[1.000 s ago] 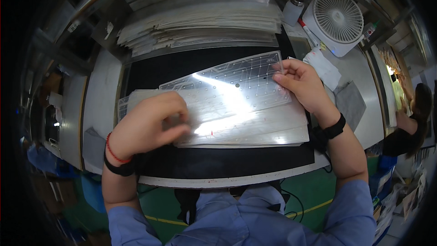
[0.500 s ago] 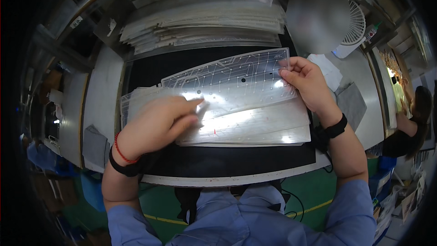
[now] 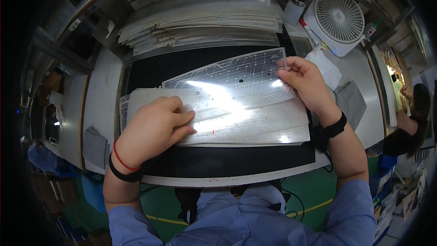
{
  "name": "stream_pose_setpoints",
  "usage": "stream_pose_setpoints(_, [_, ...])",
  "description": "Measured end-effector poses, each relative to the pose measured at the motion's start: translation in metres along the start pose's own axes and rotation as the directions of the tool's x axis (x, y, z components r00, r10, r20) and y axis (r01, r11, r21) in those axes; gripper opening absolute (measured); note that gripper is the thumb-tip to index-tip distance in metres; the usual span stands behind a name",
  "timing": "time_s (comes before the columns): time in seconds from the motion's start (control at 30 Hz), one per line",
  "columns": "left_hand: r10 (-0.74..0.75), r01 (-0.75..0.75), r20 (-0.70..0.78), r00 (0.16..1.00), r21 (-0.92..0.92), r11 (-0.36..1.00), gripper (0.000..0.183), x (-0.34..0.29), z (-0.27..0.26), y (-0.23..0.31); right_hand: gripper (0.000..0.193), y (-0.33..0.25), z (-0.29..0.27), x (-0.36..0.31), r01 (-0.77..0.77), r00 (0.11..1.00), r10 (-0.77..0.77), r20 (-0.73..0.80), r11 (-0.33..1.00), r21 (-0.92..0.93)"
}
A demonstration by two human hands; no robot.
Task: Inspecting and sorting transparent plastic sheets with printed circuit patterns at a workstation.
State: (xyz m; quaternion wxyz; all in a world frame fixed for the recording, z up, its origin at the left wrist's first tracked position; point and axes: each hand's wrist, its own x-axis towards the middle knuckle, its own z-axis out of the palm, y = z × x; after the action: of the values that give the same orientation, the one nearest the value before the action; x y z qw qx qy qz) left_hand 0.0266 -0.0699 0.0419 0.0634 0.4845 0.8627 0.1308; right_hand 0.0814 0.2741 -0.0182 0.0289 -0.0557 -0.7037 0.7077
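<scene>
My right hand [image 3: 304,79] pinches the right edge of a clear plastic film [image 3: 255,70] printed with pale circuit lines and dots. The film slants above a stack of similar translucent sheets [image 3: 273,123], its right end held up. By the film's lower left part is my left hand [image 3: 159,120], thumb and forefinger tips apart over the sheets. Its other fingers curl, and whether the fingertips touch the film is unclear. Glare whitens the middle of the film. A small red mark [image 3: 213,132] shows on the stack below.
A black mat [image 3: 227,166] lies under the stack. Behind are piled sheets [image 3: 205,23] on a metal rack. At right are a white fan [image 3: 338,16], a jar [image 3: 295,10], a red-and-white marker [image 3: 309,31], a white cloth [image 3: 325,66] and a grey cloth [image 3: 351,102]. Another grey cloth [image 3: 95,148] lies left.
My left hand has drawn slightly down and left, off the film's middle. The film has shifted slightly left in my right hand, which keeps its pinch. A blur over the fan is gone.
</scene>
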Motion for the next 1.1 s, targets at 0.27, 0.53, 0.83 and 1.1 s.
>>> stream_pose_setpoints(0.27, [0.643,-0.171,0.320,0.695,-0.796,0.581,0.014,-0.005,-0.010,0.006,0.023,-0.002,0.001,0.000,0.011,1.000,-0.011,0.002,1.000,-0.023])
stream_pose_setpoints(0.53, [-0.185,0.037,-0.091,0.978,-0.807,0.590,0.011,-0.002,-0.011,-0.036,0.013,0.002,-0.010,0.002,0.143,0.983,-0.127,-0.132,0.982,0.121])
stream_pose_setpoints(0.83, [-0.692,0.237,-0.164,0.703,-0.864,0.445,0.042,-0.005,-0.022,-0.150,0.013,0.004,-0.022,0.007,0.187,0.966,-0.137,-0.217,0.956,0.227])
stream_pose_setpoints(1.1, [-0.646,0.303,0.180,0.742,-0.949,0.084,0.046,-0.004,-0.009,-0.166,0.012,0.001,-0.017,0.006,0.199,0.965,-0.163,-0.205,0.965,0.171])
